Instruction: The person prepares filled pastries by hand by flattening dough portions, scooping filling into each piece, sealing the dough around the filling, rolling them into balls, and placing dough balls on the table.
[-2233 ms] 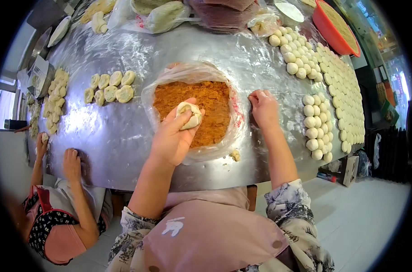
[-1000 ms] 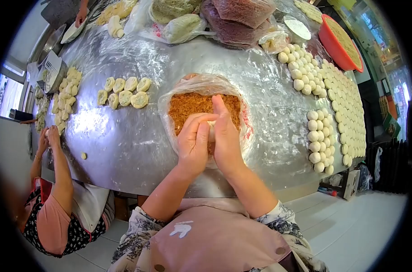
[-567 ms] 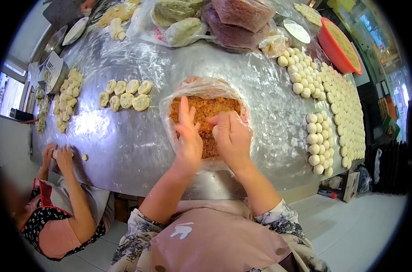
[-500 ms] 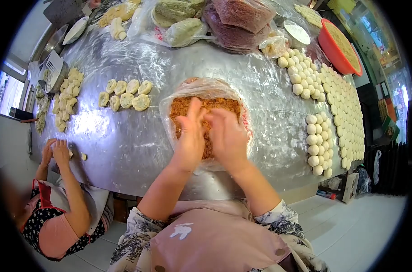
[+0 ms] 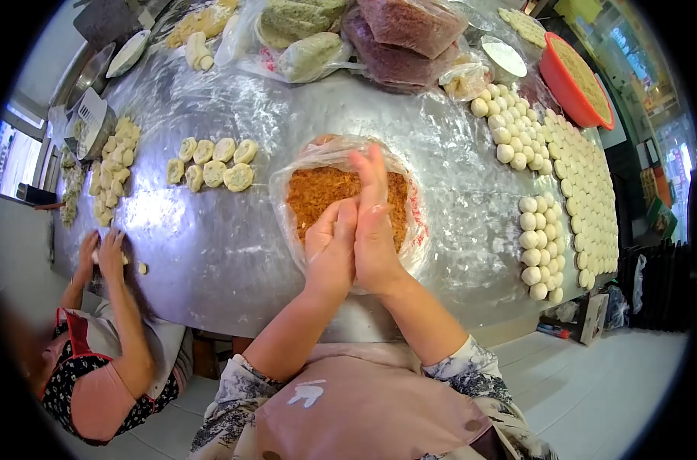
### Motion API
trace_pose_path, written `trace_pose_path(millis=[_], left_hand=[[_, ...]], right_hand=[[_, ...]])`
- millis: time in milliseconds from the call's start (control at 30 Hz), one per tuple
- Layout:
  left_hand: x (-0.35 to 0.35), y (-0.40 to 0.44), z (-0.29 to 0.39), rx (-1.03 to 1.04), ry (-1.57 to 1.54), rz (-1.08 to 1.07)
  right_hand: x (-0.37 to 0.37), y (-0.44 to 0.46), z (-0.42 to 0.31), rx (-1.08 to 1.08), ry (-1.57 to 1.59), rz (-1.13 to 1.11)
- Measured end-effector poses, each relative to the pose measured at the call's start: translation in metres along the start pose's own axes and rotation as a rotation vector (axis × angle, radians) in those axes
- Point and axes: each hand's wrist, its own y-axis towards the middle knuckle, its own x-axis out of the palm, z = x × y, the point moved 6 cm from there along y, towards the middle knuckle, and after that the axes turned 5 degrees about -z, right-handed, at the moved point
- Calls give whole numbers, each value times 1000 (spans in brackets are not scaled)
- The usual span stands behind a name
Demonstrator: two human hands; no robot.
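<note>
The person's two hands meet palm to palm in front of me, above the filling. The left hand [image 5: 329,249] is cupped, its fingers bent and its thumb raised against the other; the right hand [image 5: 377,241] is held straighter, its fingers stretched out away from the body. They press so close that I can't tell whether a piece of dough is clasped between them.

Just below, in the middle of the metal table [image 5: 233,238], sits the filling [image 5: 306,192], orange-brown and crumbly, inside an open clear plastic bag [image 5: 419,218] with red print along its right side. The bag's rim is crumpled and folded back. Off to the left lie eight pale, flattened dough pieces [image 5: 224,149] in two rows; round white dough balls [image 5: 531,240] stand to the right.

Half a second ago these hands were a little apart; now they are joined. A couple of seconds back, the left alone held an unclosed dough piece while the right rested on the table.
</note>
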Motion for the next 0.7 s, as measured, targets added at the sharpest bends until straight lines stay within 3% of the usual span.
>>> trace_pose_path(millis=[67,200,233,300,333,367,400,500,567,600,633,667,700], left_hand=[[-12,1,3,-50,63,163],[-20,8,21,0,-60,313],[-25,7,24,29,-87,326],[-27,10,14,113,-101,194],[-20,9,17,137,-98,155],[-16,9,20,160,-95,116],[-10,10,21,152,-318,-16],[-2,1,42,292,19,-159],[-18,3,15,194,26,-210],[-22,6,14,180,-45,-220],[-23,7,14,165,-114,-227],[-28,3,7,69,-100,-19],[-27,4,10,122,-40,-1]], right_hand=[[2,-2,-7,66,322,113],[0,-23,0,27,-358,3],[4,-28,4,104,-221,-28],[14,-36,10,258,57,-86],[7,-37,7,230,-152,-6],[3,-37,9,284,-111,5],[-3,-37,10,337,-71,16],[-3,-38,17,428,53,-25],[7,-43,17,554,148,-95],[7,-34,-6,301,25,-40],[7,-33,-7,245,-95,-41],[7,-33,-7,190,-212,-41],[7,-32,-9,131,-331,-39]])
